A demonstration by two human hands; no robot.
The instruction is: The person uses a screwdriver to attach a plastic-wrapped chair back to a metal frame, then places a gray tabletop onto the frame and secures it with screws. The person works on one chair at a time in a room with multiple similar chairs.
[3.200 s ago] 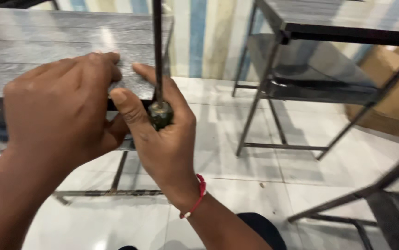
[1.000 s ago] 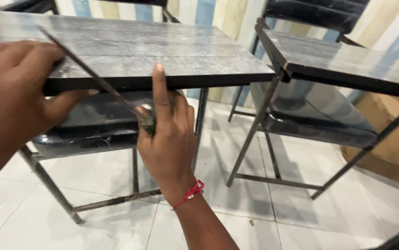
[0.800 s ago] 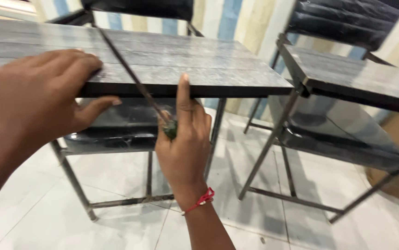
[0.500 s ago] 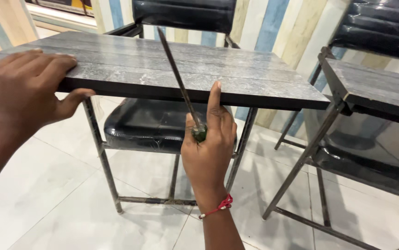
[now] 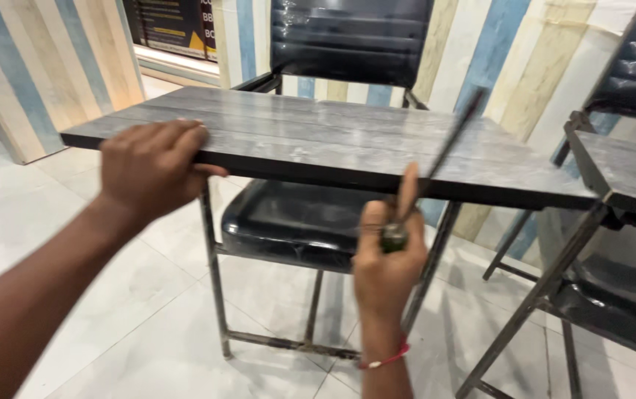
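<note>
Our left hand [image 5: 149, 168] grips the grey tabletop's [image 5: 347, 140] edge; our right hand [image 5: 387, 255] clasps a thin rod [image 5: 447, 144], fingers closed.

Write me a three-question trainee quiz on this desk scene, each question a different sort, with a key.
1. True or false: the left hand grips the front edge of the grey desk top.
2. Multiple choice: the right hand holds
A. a cloth
B. a long thin tool with a green handle
C. nothing
3. Fill in: under the desk top sits the black ____ of a chair.

Key
1. True.
2. B; its thin shaft rises up and to the right, crossing in front of the desk top.
3. Seat; the chair's black backrest shows behind the desk, and the red band is on the right wrist.
</note>
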